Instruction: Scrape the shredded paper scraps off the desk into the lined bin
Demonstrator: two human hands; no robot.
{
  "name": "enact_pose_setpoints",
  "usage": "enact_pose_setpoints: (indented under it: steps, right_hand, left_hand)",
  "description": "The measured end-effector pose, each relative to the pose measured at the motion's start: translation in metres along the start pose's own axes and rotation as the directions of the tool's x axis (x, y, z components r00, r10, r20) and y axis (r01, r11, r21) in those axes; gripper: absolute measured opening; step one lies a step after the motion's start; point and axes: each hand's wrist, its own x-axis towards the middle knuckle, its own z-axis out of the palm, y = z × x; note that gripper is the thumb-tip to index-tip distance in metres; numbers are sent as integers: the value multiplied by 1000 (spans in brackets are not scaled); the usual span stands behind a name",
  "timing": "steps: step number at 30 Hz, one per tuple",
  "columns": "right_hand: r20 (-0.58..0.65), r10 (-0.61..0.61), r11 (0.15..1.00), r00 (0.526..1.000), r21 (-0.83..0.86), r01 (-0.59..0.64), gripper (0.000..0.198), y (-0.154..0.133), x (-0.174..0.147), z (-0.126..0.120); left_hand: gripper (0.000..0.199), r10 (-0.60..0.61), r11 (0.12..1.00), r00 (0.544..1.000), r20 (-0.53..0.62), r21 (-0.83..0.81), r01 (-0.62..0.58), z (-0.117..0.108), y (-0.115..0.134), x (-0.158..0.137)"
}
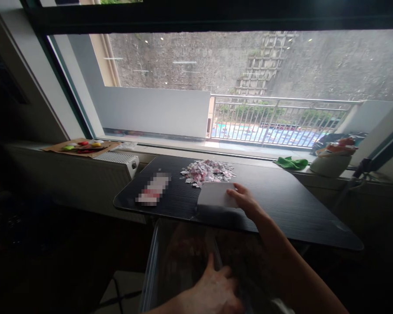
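Your right hand is gripping a card over the surface; lower and nearer you, your left hand is resting at a bin, its grip too dim to tell. Beyond your right hand, scraps are lying piled.

The right hand is above the tabletop, just inside its near edge, digits bent in a grip with their tips toward the left edge. Its bare forearm slants across that near edge from the lower right, the wrist nearly straight. The left hand is lower, on the near side of that edge, slightly blurred, one digit pointing up toward it, the others curled.
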Motion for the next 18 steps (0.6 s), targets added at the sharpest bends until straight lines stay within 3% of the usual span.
enact_pose_setpoints:
  steps: [3,6,10,15,18]
  right_hand:
    - [-201,-90,988,975,105,112,39,7,-5,-13]
    - [-301,-139,984,944,64,165,36,17,-9,-18]
    - [-314,-154,988,937,-53,144,34,24,-10,-12]
    - [-184,-179,984,967,-57,171,40,27,-9,-13]
    - [-243,-189,982,951,-48,182,39,29,-8,-15]
  left_hand:
    - [17,1,1000,1000,6,9,-1,4,0,1]
    - [15,2,1000,1000,-19,25,-2,10,-1,4]
    - [11,17,999,999,-39,41,-15,16,-3,8]
    - [14,2,999,1000,19,32,-2,10,-1,7]
    - [16,4,1000,999,51,22,-5,5,0,6]
